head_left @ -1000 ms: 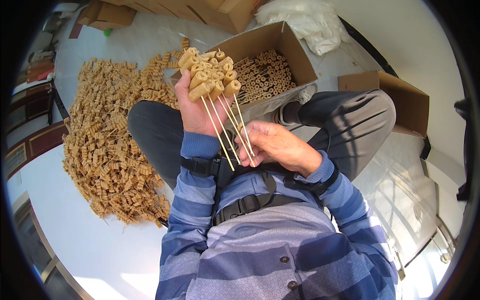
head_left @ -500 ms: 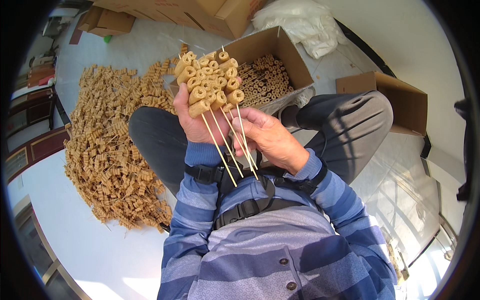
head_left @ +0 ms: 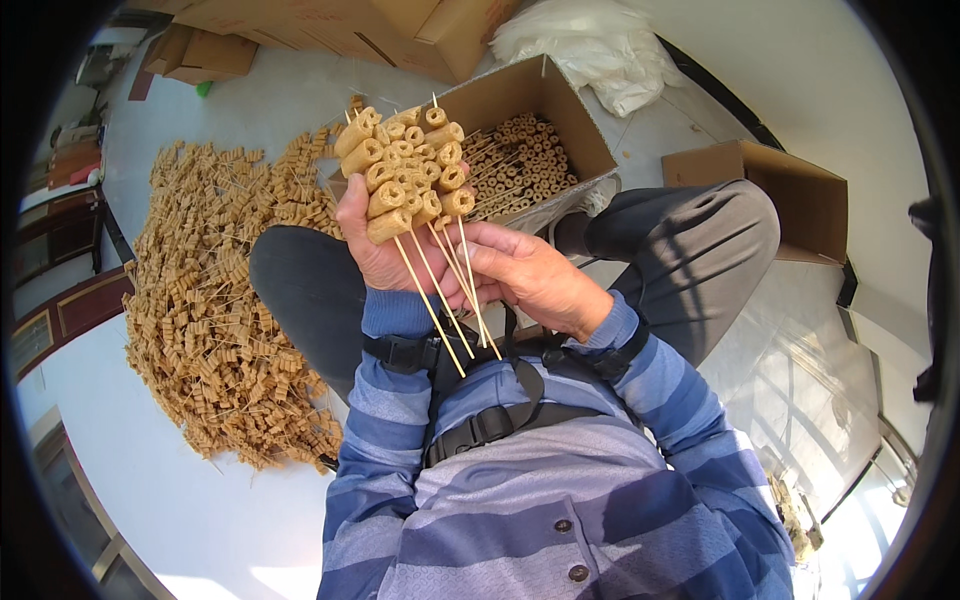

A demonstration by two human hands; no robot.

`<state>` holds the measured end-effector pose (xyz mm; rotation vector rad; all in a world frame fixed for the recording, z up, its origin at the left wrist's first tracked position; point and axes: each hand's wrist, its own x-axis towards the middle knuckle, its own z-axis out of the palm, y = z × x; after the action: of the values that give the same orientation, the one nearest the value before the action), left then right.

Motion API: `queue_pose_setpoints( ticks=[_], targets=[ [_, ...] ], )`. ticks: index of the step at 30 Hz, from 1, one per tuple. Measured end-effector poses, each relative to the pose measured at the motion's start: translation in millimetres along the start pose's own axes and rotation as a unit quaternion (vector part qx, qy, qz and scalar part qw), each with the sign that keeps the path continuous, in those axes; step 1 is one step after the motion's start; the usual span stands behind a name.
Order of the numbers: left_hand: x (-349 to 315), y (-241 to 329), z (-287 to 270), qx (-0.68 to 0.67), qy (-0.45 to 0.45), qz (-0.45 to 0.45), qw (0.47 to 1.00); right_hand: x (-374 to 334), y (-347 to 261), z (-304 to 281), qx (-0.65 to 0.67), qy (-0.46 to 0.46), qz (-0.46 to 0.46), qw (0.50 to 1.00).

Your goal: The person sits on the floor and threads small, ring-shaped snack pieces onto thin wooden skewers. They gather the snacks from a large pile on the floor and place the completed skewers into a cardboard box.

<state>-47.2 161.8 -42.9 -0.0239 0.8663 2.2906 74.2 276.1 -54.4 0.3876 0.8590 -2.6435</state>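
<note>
A bundle of skewers [head_left: 402, 178] threaded with tan, hollow, tube-shaped pieces rests in my left hand [head_left: 383, 268], which is closed around it from beneath, thumb along the left side. The bare wooden sticks fan down toward my belt. My right hand [head_left: 548, 282] closes on these sticks just under the threaded pieces; its fingertips are partly hidden behind them. Just beyond my hands stands an open cardboard box [head_left: 578, 112], with several similar skewers packed in it, their round ends facing up. To my left a large heap of skewers [head_left: 230, 310] covers the floor.
My bent legs [head_left: 690, 260] frame the working space. An open carton [head_left: 740, 160] lies on its side at the right, near the wall. White plastic sheeting [head_left: 590, 45] is bunched behind the packed box. More cardboard boxes [head_left: 330, 25] stand at the far side.
The view has shifted slightly. Both hands keep the bundle at nearly the same place, and the right fingers have moved a little along the sticks.
</note>
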Motion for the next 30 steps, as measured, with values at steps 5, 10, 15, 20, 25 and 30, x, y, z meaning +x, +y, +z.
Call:
queue_pose_setpoints(
  ticks=[5,10,15,20,25,30],
  targets=[
    [25.1,2.2,5.1,0.058,-0.004,-0.023,0.998,-19.5,-6.4,-10.3,-0.109,0.086,-0.013,0.99],
    [84.0,13.6,3.0,0.409,-0.157,-0.096,0.894,-59.2,-25.3,-25.3,-0.208,0.081,-0.001,0.975],
    [121.5,-34.3,-14.9,0.735,-0.239,-0.072,0.63,-58.9,-33.8,-36.4,-0.195,0.11,-0.023,0.974],
    [134.1,-103.2,-51.3,0.792,-0.306,-0.085,0.522,-55.0,-33.7,-34.9,-0.194,0.118,0.01,0.974],
    [149.4,-144.4,-81.5,0.818,-0.322,-0.043,0.476,-54.9,-42.8,-36.0,-0.298,0.126,0.041,0.945],
    [164.8,-166.3,-96.5,0.818,-0.342,-0.028,0.461,-49.0,-43.5,-34.3,-0.328,0.136,0.01,0.935]
  ],
)
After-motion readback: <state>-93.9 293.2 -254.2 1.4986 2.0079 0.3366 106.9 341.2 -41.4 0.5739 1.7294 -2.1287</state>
